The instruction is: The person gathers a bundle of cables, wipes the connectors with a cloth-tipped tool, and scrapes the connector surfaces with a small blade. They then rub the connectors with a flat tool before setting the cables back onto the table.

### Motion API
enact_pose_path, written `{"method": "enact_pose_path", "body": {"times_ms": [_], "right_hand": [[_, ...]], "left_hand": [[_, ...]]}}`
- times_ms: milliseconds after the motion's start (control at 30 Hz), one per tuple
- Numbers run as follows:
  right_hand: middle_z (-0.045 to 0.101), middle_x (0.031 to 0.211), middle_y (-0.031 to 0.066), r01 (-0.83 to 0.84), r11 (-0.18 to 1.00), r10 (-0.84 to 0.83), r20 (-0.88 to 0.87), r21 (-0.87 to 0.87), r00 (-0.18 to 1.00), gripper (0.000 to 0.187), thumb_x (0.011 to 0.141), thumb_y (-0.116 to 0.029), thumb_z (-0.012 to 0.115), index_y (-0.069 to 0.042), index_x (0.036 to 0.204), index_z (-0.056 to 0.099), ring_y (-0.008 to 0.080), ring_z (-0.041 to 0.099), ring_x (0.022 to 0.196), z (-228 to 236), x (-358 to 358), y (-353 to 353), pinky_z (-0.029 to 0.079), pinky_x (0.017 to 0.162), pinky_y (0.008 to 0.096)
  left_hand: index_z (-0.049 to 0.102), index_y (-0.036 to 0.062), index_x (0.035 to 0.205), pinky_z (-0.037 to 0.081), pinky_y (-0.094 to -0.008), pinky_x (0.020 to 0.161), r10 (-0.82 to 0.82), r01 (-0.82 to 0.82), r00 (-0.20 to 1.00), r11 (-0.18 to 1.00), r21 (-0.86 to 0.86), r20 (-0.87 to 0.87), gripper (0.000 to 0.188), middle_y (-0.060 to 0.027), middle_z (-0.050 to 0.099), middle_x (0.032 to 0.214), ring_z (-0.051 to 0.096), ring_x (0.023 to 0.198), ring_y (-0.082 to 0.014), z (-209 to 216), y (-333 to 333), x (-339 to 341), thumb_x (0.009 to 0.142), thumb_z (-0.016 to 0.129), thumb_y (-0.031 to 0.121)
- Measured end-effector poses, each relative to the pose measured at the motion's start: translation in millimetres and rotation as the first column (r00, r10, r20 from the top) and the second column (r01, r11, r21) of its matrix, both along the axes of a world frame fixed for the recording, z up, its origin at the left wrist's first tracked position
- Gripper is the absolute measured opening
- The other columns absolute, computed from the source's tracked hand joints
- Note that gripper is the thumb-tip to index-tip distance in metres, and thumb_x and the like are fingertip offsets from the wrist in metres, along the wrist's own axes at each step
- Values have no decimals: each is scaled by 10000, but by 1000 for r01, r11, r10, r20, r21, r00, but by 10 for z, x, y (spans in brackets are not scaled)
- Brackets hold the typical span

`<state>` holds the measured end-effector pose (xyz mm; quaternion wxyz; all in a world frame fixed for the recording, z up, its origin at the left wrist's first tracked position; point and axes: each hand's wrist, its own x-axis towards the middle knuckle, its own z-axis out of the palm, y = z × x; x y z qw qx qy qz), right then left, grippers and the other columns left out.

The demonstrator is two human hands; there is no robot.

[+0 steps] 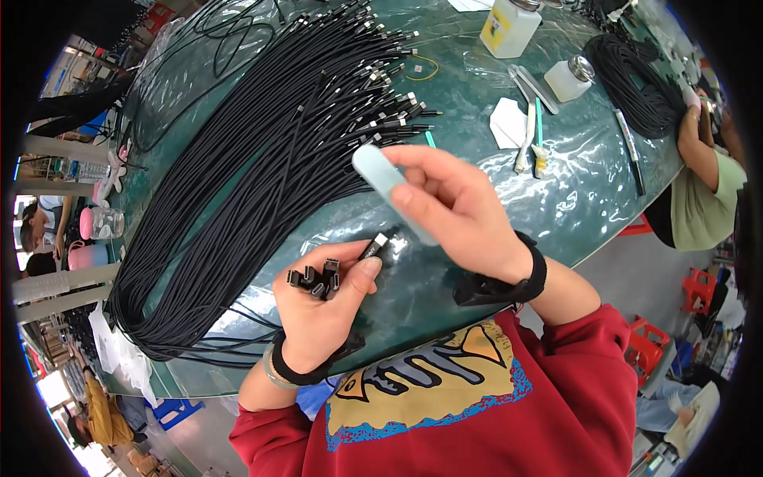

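My left hand (311,334) is closed round several black USB-C cable plugs (316,280), their open metal ends pointing up. Between its thumb and forefinger one plug (371,250) sticks out, silver tip toward the upper right. Just above it, my right hand (473,215) pinches a flat, pale blue strip with a rounded end (376,170), apart from the plug. The strip's lower part runs behind my fingers. A thick looped bundle of black cables (214,167) lies to the left and beyond my hands, its silver tips gathered at the far end.
Plastic film covers the green table (584,195). Towards the far right are a larger bottle (510,30), a smaller bottle (569,78), brushes (540,131), a white paper piece (507,123), a marker (629,151) and coiled cable (636,83). A person (707,191) sits at the right edge.
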<state>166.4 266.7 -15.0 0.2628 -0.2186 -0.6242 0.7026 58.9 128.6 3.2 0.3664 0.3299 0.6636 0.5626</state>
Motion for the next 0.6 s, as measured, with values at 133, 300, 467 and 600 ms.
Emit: {"method": "enact_pose_path", "body": {"times_ms": [133,300,467,600], "right_hand": [[487,734,1,-29,905,74,-92,423,993,312,780,-47,550,-25,1089,515,60,398,599,120,-14,-75,328,511,212],[515,784,29,-117,807,154,-16,578,988,319,761,-35,559,-25,1078,520,92,414,598,43,143,-47,348,525,233],[542,816,30,-80,952,44,125,296,991,252,800,-90,542,-28,1042,518,82,487,661,-134,335,89,389,572,214],[546,808,11,-55,977,68,55,-207,996,219,836,-156,513,-43,1025,512,73,514,697,-247,208,182,403,593,206]], "left_hand": [[589,-49,859,428,-190,519,1,-4,996,999,34,90,141,-48,585,672,547,573,-78,-3,5,-12,728,626,-14],[577,-63,878,433,-200,531,17,-37,972,996,81,232,165,-56,583,675,548,577,-84,15,-5,-138,738,624,8],[564,-61,927,431,-201,531,-53,80,966,992,-97,254,207,-70,587,739,552,600,-85,-8,76,-65,746,619,22],[533,-52,1004,399,-191,514,-136,196,941,966,-170,311,261,-64,578,819,519,606,-69,-141,205,60,769,596,40]]}}
